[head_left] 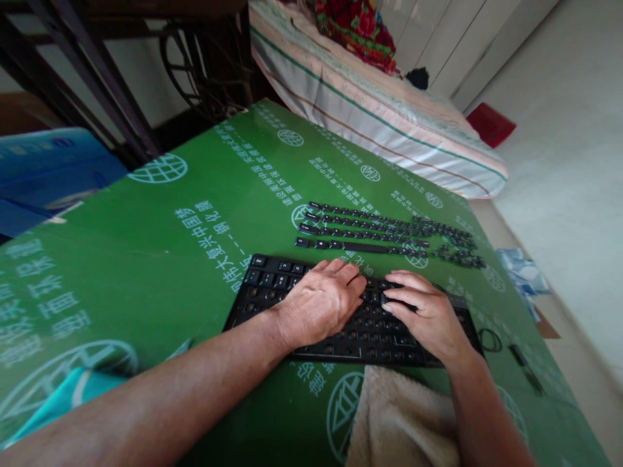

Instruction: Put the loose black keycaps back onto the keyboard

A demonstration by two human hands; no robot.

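Note:
A black keyboard frame (272,285) with most keycaps removed lies on the green printed board (160,253). My left hand (324,301) rests palm down on its middle, fingers curled together toward the right. My right hand (428,314) lies on the frame's right half, its fingers bent and pinched at a spot near the left hand's fingertips; whatever sits in the pinch is too small to name. Beyond the frame, rows of loose black keycaps (384,233) are laid out in keyboard order.
A beige fleecy cloth (399,421) lies at the near edge under my right forearm. A black cable loop (491,338) and small dark tool (523,366) lie at the right. A striped mattress (379,110), blue box (48,168) and dark metal frame (97,84) stand behind.

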